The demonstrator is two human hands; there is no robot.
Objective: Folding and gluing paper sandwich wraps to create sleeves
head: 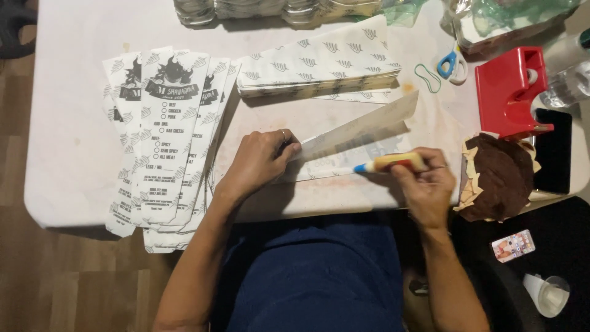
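Observation:
My left hand (258, 163) presses down on the left end of a long printed paper sheet (362, 132) whose upper flap is lifted. My right hand (427, 184) grips a yellow glue bottle with a blue tip (390, 163), held sideways with the tip resting on the sheet's lower edge. A fanned pile of finished printed paper bags (166, 141) lies left of my left hand. A neat stack of flat patterned sheets (319, 64) sits beyond the sheet I hold.
The white table (67, 135) also carries a red tape dispenser (510, 92), blue-handled scissors (452, 61), a green rubber band (426, 77), a brown lump on torn paper (498, 178), a black phone-like slab (553, 150) and plastic-wrapped bundles (276, 9) at the far edge.

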